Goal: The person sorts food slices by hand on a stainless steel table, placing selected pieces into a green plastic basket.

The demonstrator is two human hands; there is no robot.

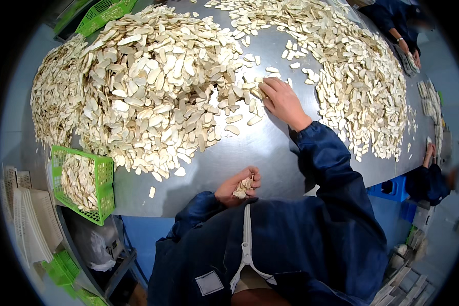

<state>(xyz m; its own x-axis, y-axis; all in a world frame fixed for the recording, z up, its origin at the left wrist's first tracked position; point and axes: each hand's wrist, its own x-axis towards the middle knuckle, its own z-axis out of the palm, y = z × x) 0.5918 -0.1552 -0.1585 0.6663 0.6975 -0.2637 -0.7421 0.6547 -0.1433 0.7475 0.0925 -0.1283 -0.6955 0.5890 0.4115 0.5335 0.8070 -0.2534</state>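
My left hand [235, 186] is curled around a small bunch of pale dried slices [244, 187], close to my jacket at the table's near edge. My right hand [283, 100] reaches out over the metal table [267, 153], its fingertips on a few loose slices [255, 91]. Whether those fingers grip a slice is hidden beneath them. Just left of it rises a large heap of cream-coloured dried slices [157, 80]. A second, flatter spread of slices [361, 80] curves along the right side. Single slices lie scattered between the two.
A green plastic basket [104, 187] holding slices stands at the table's near left corner. Another green basket [103, 17] is at the far left. White trays [36, 225] are stacked beside the table. Two co-workers [392, 23] are on the right, near a blue stool [390, 189].
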